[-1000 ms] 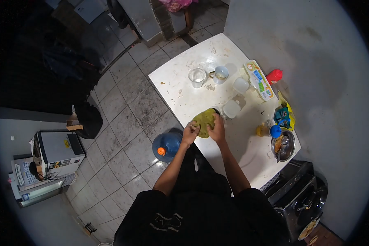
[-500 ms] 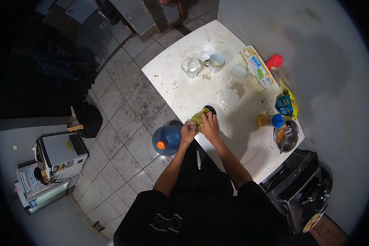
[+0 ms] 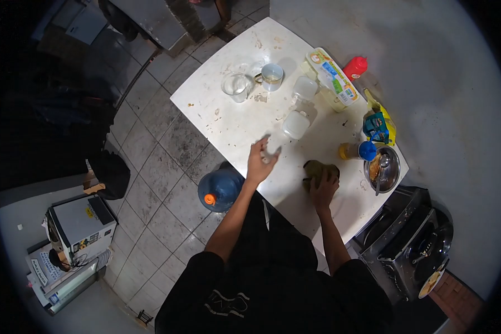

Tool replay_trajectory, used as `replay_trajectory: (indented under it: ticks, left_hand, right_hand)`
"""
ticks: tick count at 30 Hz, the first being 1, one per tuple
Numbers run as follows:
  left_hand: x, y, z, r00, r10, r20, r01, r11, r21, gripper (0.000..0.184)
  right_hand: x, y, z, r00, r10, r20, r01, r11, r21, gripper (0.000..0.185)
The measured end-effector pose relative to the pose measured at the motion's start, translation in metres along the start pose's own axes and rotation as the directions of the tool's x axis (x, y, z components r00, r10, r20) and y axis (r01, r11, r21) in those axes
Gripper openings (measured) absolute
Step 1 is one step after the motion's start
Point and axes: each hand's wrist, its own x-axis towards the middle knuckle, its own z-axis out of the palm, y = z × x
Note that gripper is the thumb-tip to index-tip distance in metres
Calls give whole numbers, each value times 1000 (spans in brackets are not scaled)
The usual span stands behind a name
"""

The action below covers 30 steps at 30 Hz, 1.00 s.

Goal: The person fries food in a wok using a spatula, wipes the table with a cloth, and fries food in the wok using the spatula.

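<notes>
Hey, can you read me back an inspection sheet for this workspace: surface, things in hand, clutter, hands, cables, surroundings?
Surface: white table, marked with brownish stains and specks.
Things in hand: olive-green cloth, bunched under the right hand.
Clutter: clear cup, mug, two white-lidded containers, labelled carton, red bottle, packets, blue-capped container, metal bowl with food and a spoon.
Left hand: fingers spread, near the table edge; slightly blurred.
Right hand: on the cloth; grip unclear.
Cables: nothing seen on the table.
Surroundings: blue water jug on the tiled floor; stove beside the table; grey wall behind.
</notes>
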Motion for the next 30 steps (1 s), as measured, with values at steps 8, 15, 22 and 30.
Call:
replay_trajectory:
  ticks: [8, 15, 22, 30]
  left_hand:
    - [49, 42, 67, 978, 172, 115, -205, 864, 459, 105]
    - [64, 41, 88, 996, 77, 51, -92, 851, 517, 95]
    - [32, 34, 46, 977, 204, -58, -162, 893, 419, 87]
    - [1, 30, -62, 921, 226, -317, -47, 872, 487, 78]
  right_hand:
    - [1, -19, 6, 997, -17, -71, 22, 997, 69, 65]
    - [6, -9, 26, 995, -51, -85, 62, 989, 131, 73]
    - [54, -30, 23, 988, -95, -121, 134, 917, 376, 82]
    - [138, -75, 73, 971, -189, -147, 224, 934, 279, 78]
